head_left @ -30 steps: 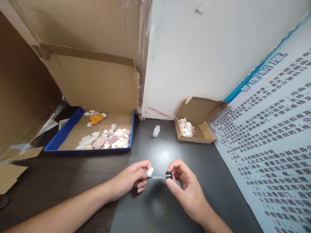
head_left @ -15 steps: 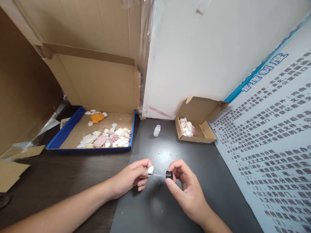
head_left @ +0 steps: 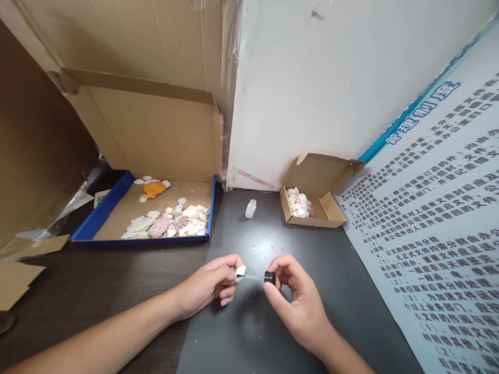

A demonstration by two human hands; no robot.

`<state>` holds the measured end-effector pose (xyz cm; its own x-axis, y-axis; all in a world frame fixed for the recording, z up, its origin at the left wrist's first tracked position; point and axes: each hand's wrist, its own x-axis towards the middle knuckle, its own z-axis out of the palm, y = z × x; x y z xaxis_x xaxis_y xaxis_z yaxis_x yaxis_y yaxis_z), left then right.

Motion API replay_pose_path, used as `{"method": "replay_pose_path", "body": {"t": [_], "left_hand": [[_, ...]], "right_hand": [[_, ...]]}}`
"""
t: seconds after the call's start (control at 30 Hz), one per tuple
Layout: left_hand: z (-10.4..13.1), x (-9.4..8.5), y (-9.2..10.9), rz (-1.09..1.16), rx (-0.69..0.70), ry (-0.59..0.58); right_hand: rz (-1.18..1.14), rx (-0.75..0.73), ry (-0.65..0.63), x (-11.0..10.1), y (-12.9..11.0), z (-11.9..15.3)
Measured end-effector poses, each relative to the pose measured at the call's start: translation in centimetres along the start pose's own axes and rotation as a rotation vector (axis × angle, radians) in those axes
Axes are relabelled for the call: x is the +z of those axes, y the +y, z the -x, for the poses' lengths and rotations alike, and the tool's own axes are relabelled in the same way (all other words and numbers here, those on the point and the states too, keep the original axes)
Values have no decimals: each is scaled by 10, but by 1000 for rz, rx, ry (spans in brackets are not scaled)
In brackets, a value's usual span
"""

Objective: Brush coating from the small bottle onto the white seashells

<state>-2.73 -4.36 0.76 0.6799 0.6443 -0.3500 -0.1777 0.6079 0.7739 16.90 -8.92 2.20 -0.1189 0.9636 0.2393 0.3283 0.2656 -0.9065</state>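
Between its fingertips my left hand point(head_left: 212, 284) pinches a small white seashell point(head_left: 240, 270). My right hand point(head_left: 298, 306) grips the black cap of a brush point(head_left: 269, 278), whose thin clear stem points left. The brush's dark tip meets the shell, or lies just in front of it. Both hands are over the dark grey mat. Farther back on the mat stands a small open bottle point(head_left: 250, 209) with whitish contents.
A blue-edged cardboard box point(head_left: 113, 226) at the left holds several shells and an orange piece point(head_left: 155, 189). A smaller cardboard box point(head_left: 333, 212) with shells point(head_left: 299, 202) sits back right. A white panel point(head_left: 296, 93) and a printed board point(head_left: 436, 208) stand behind and right.
The brush in my right hand has shifted slightly up and left, its tip moving higher along the shell. My left hand stays nearly in place. The camera view has drifted slightly.
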Motion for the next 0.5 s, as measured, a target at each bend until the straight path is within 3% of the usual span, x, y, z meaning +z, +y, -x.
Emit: {"method": "replay_pose_path", "body": {"t": [0.5], "left_hand": [[0,0,0,13,7,-7]], "right_hand": [[-7,36,7,-1,1,-1]]}}
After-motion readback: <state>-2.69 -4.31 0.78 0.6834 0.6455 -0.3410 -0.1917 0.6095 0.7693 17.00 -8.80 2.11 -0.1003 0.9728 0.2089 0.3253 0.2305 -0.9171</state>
